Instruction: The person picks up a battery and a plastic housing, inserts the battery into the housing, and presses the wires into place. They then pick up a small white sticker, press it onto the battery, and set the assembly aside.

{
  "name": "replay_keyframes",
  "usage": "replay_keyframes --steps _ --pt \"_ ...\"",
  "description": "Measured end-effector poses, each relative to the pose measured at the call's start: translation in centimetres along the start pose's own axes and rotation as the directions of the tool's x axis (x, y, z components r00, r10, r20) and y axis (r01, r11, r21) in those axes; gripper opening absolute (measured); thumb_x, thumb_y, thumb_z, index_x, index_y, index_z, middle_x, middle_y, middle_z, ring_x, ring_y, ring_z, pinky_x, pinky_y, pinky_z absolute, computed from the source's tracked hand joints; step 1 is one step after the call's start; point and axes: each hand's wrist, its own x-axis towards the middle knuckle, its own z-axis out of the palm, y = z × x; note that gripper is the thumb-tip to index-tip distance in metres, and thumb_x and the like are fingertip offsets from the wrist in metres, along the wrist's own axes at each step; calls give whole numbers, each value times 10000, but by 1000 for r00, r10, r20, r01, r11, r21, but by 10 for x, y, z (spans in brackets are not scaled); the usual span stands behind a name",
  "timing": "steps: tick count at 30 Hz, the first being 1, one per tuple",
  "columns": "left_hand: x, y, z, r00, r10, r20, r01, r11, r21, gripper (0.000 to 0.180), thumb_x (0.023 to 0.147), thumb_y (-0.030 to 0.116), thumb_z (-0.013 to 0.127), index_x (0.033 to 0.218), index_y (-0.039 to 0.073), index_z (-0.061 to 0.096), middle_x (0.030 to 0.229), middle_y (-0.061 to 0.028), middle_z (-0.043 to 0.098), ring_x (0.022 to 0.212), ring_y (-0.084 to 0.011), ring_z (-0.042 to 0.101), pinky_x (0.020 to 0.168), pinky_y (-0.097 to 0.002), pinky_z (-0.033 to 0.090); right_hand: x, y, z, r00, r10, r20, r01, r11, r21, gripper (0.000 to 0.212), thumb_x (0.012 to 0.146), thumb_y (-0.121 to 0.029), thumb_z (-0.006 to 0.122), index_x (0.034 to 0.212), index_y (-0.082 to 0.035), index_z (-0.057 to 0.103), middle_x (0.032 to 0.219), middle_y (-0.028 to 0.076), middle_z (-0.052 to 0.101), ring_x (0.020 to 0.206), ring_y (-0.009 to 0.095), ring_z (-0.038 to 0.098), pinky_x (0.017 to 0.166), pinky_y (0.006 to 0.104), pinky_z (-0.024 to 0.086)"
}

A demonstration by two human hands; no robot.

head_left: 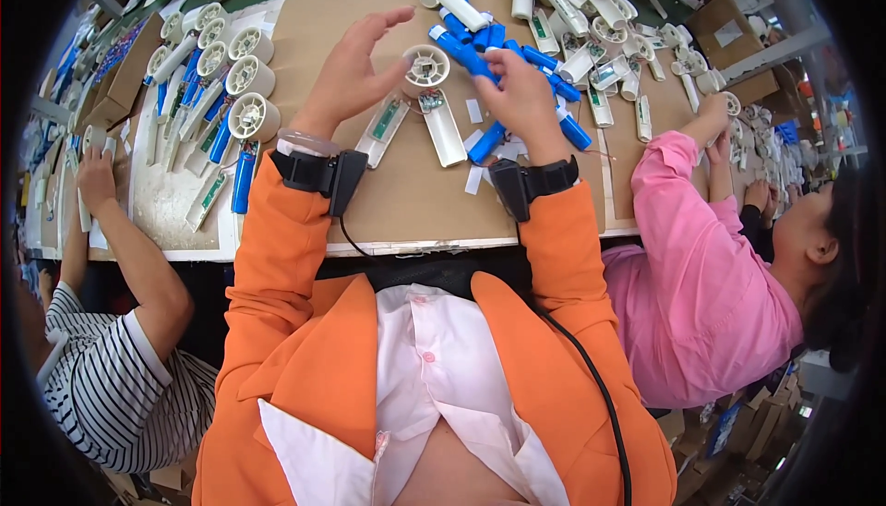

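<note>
My right hand [524,100] pinches a blue cylindrical battery [457,47] between thumb and fingers, over a heap of similar batteries. Left of it, a white small-fan housing [427,68] lies on the brown board in front of me, its round head showing spokes. Two handle halves spread from it toward me: a left half [382,127] with a green circuit board and a right half [444,129] like an empty trough. My left hand [358,67] is open beside the round head, its fingers apart and its thumb tip close to the rim; contact is unclear.
Fan housings with blue batteries [249,118] stand in a row at left. More white housings [591,17] are piled at the back right. White paper strips [474,111] lie near the batteries. Co-workers in a striped shirt [111,377] and a pink top [701,294] work on either side.
</note>
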Motion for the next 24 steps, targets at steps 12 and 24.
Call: replay_keyframes --steps 12,24 --pt "3 29 7 857 -288 427 506 627 -592 267 991 294 552 1066 42 595 815 -18 613 614 -69 519 562 -215 431 -4 -28 -15 993 -71 -91 112 405 907 421 898 -56 649 1296 -44 514 1132 86 661 918 110 640 680 198 498" --pt "3 21 23 902 -365 228 370 386 -845 268 979 279 577 1114 48 573 830 -26 605 628 -62 559 555 -189 478 2 -39 -1 763 -481 -432 549 835 38 411 787 -53 746 1185 -54 644 1109 73 663 970 187 639 842 288 513"
